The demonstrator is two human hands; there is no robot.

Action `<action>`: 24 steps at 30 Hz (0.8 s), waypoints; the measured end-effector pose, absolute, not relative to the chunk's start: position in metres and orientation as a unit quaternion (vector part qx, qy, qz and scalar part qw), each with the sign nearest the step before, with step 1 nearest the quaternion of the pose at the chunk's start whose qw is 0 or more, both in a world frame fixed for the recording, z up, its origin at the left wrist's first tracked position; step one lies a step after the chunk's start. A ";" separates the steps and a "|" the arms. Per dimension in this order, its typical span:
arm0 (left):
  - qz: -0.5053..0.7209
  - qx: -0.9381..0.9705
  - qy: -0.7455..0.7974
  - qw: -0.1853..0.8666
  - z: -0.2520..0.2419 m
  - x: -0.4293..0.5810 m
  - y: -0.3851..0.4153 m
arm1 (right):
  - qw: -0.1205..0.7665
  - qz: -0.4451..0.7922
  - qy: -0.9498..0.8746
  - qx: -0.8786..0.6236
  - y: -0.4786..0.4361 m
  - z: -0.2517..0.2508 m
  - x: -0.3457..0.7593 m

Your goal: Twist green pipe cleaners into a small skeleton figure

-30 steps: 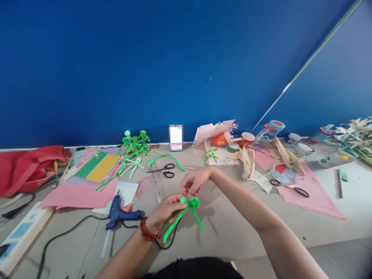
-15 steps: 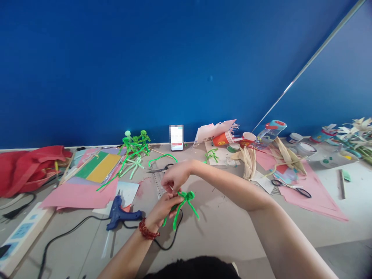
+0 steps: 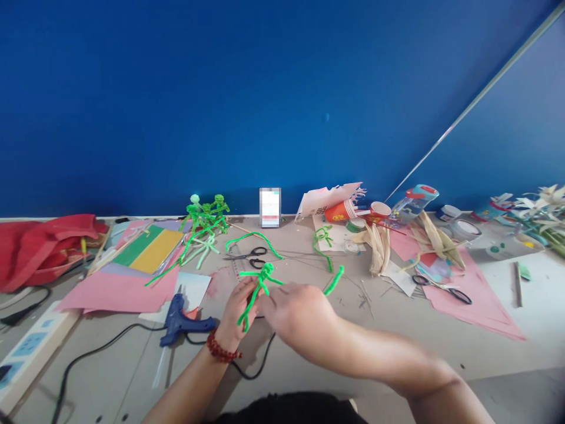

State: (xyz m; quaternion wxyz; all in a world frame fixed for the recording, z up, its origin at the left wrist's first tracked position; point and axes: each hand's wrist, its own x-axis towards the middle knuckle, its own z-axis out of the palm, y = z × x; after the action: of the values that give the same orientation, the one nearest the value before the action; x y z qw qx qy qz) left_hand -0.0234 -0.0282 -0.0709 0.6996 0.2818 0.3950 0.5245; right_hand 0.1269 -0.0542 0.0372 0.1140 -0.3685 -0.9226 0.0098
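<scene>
Red paper cup: this cup (image 3: 339, 211) carries yellow characters, but they are too small for you to read.
Torn sheet: dark printed characters stand on the sheet (image 3: 315, 205); they also cannot be read.
Phone: the screen of the phone (image 3: 270, 207) is blurred over.
Green figure: your fuzzy green figure (image 3: 265, 273) is above the tabletop (image 3: 477, 347), in your left hand, its head now toward the wall (image 3: 265, 88) and higher than half a second ago.
Left hand: your left hand (image 3: 238, 303) grasps the figure.
Right hand: your right hand (image 3: 298, 311) has moved lower and rightward; it is blurred, so I cannot tell its grip.
Scissors: these black scissors (image 3: 247, 255), partly covered before, now show whole.
Tabletop: it is grey, crowded with craft materials.
Wall: it is blue.
</scene>
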 end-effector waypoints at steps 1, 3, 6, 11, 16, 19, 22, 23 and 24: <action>0.532 0.269 0.384 0.705 -0.069 -0.023 -0.028 | 0.124 0.010 -0.912 -0.392 -0.057 0.033 0.134; 0.537 0.246 0.360 0.722 -0.064 -0.021 -0.029 | 0.144 0.015 -0.889 -0.434 -0.062 0.023 0.146; 0.541 0.196 0.319 0.753 -0.061 -0.021 -0.032 | 0.203 0.047 -0.855 -0.474 -0.068 0.003 0.156; 0.530 0.190 0.257 0.786 -0.063 -0.022 -0.035 | 0.315 0.167 -0.784 -0.507 -0.063 -0.032 0.162; 0.496 0.222 0.226 0.808 -0.062 -0.021 -0.036 | 0.340 0.288 -0.740 -0.504 -0.045 -0.045 0.166; 0.474 0.261 0.222 0.811 -0.062 -0.020 -0.038 | 0.322 0.375 -0.719 -0.489 -0.034 -0.051 0.166; 0.448 0.270 0.219 0.824 -0.066 -0.019 -0.039 | 0.329 0.495 -0.669 -0.447 -0.023 -0.063 0.164; 0.441 0.264 0.213 0.831 -0.067 -0.019 -0.039 | 0.331 0.535 -0.649 -0.429 -0.020 -0.067 0.164; 0.439 0.257 0.205 0.836 -0.068 -0.019 -0.040 | 0.331 0.565 -0.632 -0.414 -0.017 -0.071 0.163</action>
State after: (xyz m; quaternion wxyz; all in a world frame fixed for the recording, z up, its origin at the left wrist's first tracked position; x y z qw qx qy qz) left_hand -0.0185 -0.0395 -0.0684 0.8363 0.2567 0.2054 0.4389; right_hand 0.1632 -0.0172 -0.0706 0.3307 -0.4141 -0.6320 0.5655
